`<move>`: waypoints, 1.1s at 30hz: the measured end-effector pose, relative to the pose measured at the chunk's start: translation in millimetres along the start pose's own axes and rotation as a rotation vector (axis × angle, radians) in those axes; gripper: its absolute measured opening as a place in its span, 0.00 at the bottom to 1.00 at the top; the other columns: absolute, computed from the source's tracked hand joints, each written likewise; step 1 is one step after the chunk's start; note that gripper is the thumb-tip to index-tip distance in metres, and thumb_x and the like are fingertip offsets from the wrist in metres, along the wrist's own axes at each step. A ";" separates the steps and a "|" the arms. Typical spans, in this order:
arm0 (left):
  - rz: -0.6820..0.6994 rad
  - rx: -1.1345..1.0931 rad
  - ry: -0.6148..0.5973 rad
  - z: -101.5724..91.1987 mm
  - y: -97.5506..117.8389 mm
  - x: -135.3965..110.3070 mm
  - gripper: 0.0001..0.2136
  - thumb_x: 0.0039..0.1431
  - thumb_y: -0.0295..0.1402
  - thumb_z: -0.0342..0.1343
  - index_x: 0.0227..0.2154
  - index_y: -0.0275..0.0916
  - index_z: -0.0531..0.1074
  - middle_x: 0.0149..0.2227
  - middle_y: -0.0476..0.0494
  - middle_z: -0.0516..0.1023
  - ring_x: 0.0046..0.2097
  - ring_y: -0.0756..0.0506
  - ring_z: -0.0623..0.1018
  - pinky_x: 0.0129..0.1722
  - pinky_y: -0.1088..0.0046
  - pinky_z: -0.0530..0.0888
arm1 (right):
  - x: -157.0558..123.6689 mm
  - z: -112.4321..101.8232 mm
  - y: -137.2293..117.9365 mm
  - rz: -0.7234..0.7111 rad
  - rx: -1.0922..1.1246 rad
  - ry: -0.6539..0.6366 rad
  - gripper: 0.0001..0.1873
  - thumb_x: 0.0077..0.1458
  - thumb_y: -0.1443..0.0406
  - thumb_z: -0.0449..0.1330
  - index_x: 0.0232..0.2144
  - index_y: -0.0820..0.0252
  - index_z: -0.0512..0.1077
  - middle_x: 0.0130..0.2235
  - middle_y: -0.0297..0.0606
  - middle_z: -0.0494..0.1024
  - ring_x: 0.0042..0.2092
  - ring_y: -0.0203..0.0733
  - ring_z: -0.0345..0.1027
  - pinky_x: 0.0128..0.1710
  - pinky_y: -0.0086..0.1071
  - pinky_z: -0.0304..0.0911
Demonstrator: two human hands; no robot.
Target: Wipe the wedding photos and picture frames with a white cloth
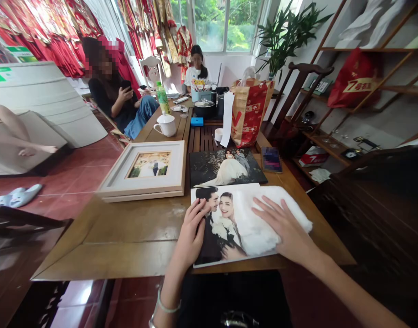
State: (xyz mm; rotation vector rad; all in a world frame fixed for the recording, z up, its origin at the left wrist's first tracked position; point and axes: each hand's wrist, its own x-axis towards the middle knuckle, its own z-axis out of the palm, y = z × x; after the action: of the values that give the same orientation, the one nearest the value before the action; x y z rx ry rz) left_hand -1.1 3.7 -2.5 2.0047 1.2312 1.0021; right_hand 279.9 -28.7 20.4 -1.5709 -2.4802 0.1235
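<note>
A large photo print (225,232) of a couple lies flat at the near edge of the wooden table. My left hand (194,225) rests on its left side, fingers stretched out over the dark suit in the picture. Under my right hand (282,223) a folded white cloth (263,237) covers the right part of the print. The right fingers lie spread and flat on the cloth. Just beyond, a darker photo print (225,168) shows a couple with a long white dress. To the left sits a pale framed wedding picture (150,166), apparently stacked on another frame.
A white lidded mug (165,125), a green-labelled bottle (162,98), a paper bag (250,114) and a phone-like device (271,159) stand or lie farther along the table (126,237). One person (109,86) sits at left with a phone, another (198,68) at the far end.
</note>
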 end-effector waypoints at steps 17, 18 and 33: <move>0.009 0.009 0.007 -1.5 0.6 0.7 0.17 0.65 0.27 0.42 0.53 0.43 0.68 0.61 0.43 0.63 0.65 0.44 0.55 0.63 0.55 0.56 | -53.4 -13.0 -28.6 -0.142 0.033 -0.059 0.29 0.53 0.63 0.54 0.58 0.50 0.60 0.62 0.36 0.59 0.65 0.55 0.41 0.62 0.61 0.27; 0.010 0.008 0.007 -1.7 0.5 0.7 0.17 0.65 0.27 0.42 0.53 0.43 0.67 0.61 0.43 0.63 0.65 0.45 0.55 0.63 0.55 0.55 | -57.7 -12.7 -18.8 -0.092 0.022 -0.039 0.29 0.53 0.63 0.54 0.58 0.49 0.60 0.61 0.35 0.61 0.65 0.55 0.43 0.61 0.61 0.28; 0.023 -0.008 -0.040 -7.1 -3.5 1.0 0.17 0.62 0.30 0.46 0.54 0.44 0.67 0.62 0.41 0.62 0.65 0.40 0.56 0.61 0.50 0.57 | -5.9 4.1 -110.4 -0.233 0.280 -0.055 0.32 0.51 0.58 0.55 0.58 0.63 0.61 0.64 0.45 0.55 0.66 0.56 0.34 0.63 0.56 0.31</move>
State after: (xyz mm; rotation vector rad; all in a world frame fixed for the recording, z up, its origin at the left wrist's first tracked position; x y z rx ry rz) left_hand -8.4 6.6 -0.9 2.0272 1.1835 0.9715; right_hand 183.7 -81.4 35.3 -1.1751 -2.5320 0.4604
